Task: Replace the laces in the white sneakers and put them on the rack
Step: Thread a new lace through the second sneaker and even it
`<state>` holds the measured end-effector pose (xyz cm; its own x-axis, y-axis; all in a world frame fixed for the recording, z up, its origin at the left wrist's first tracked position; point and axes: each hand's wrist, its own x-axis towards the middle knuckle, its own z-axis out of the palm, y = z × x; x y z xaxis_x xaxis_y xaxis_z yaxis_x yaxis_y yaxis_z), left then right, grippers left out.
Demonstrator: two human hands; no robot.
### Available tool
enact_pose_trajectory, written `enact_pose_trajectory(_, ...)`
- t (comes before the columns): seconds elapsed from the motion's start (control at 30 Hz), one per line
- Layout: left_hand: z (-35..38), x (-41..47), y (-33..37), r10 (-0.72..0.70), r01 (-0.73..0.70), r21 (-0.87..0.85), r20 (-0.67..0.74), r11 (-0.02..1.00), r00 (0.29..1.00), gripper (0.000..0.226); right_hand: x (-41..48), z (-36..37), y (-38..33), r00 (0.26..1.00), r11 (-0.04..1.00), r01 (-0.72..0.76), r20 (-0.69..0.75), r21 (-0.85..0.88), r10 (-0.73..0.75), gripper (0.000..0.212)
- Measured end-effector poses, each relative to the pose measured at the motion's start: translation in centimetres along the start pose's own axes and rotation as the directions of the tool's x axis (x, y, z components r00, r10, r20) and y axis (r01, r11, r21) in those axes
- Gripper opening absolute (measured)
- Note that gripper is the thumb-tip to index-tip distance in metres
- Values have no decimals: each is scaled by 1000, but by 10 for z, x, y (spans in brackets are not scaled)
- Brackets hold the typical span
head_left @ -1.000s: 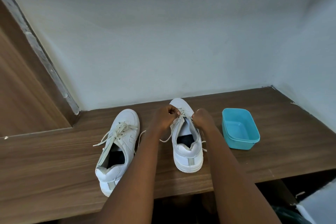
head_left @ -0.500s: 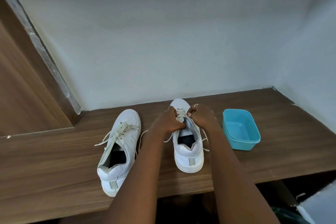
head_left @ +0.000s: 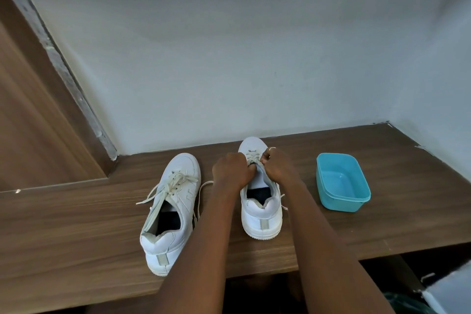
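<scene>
On the brown wooden counter (head_left: 76, 224) stand two white leather sneakers, heels nearest: the left sneaker (head_left: 165, 245) loosely laced, the right sneaker (head_left: 262, 219) farther. Left hand (head_left: 230, 169) and right hand (head_left: 277, 168) curl their fingers, pinching its cream laces (head_left: 252, 157). One teal plastic tub (head_left: 341, 205) sits beside.

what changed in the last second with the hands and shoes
The left hand and right hand drew together over the laces of the sneaker beside the blue tub, still gripping them. The other sneaker, tub and shelf stayed put.
</scene>
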<state>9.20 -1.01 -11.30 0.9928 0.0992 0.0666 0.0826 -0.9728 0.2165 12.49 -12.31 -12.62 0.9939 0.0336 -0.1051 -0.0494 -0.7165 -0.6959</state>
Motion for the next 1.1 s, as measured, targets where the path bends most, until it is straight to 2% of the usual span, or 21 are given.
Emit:
enact_pose_trajectory(0.13, -1, -1, 1, -33, 33, 3, -12, 999, 999, 38, -3, -2, -1, 998, 998, 45, -31, -47, -46, 15)
enact_pose_trajectory(0.27, -2, -3, 6, -74, 74, -1, 9, 997, 997, 38, -4, -7, 2, 996, 994, 66, -60, -86, -72, 22)
enact_pose_trajectory(0.4, -4, -7, 2, -151, 156, -121, 52, 980, 987, 36, -3, -8, 4, 995, 991, 57, -80, -118, -66, 27)
enact_pose_trajectory(0.5, -2, -9, -5, -174, 198, -181, 142, 963, 974, 42, -4, -8, 6, 993, 990, 64, -91, -127, -75, 28)
enact_pose_trajectory(0.6, -2, -10, -9, -200, 275, -245, 292, 930, 935, 51, -4, -9, 7, 992, 989, 69, -95, -130, -82, 33)
enact_pose_trajectory(0.8, -9, -17, -6, -158, 444, -465, 534, 766, 831, 49, -5, -10, 9, 996, 989, 28, -78, -146, -40, 39)
enact_pose_trajectory(0.97, -8, -18, -8, -187, 602, -479, 663, 638, 725, 63, -3, -15, 9, 997, 998, 11, -77, -69, -17, 39)
enact_pose_trajectory(1.1, 4, -12, -10, -168, 591, -627, 601, 507, 782, 59, -1, -21, 10, 991, 999, 44, -125, -1, -43, 31)
